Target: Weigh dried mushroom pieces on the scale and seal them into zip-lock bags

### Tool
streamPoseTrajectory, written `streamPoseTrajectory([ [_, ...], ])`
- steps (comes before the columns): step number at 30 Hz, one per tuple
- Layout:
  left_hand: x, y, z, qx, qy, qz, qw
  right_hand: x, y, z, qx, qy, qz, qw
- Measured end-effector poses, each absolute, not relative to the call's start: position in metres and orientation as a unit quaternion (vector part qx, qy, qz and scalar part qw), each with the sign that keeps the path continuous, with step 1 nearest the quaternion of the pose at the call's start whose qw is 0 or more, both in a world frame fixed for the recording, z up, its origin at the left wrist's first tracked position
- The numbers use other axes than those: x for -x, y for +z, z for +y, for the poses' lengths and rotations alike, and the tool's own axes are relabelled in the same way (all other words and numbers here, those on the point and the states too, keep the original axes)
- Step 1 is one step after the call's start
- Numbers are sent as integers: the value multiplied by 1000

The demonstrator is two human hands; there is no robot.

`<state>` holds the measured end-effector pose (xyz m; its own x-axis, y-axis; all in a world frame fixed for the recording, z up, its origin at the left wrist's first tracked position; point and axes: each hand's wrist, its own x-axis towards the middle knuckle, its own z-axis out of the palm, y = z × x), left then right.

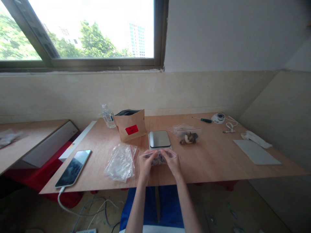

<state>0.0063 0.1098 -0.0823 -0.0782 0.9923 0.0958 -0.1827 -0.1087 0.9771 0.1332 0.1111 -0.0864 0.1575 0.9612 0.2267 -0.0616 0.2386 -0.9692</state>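
Note:
Near the table's front edge, my left hand [146,160] and my right hand [172,159] pinch the top of a small clear plastic bag [158,160] with dark and pale pieces inside. Just beyond them lies a scale [159,139] with a silver plate, nothing on it. Right of the scale is another clear bag [189,137] holding brown and cream pieces. To the left, a pile of clear zip bags [120,162] with red seal strips lies flat. A brown paper pouch [128,127] with a red label stands behind them, its top open.
A plastic bottle [108,116] stands behind the pouch. On the left lies a phone [74,168] with a cable. At the right are a screwdriver [205,120], a white camera [218,118], a white cable [229,127], a white sheet [257,152] and a rolled white item [257,139].

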Motion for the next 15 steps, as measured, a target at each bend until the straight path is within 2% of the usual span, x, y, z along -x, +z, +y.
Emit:
streamPoseTrajectory([
  [8,-4,-92,114,-415,597,463,507,-144,-93,115,462,457,-482,588],
  [15,2,-96,114,-389,601,518,468,-156,-100,115,496,476,-442,576],
])
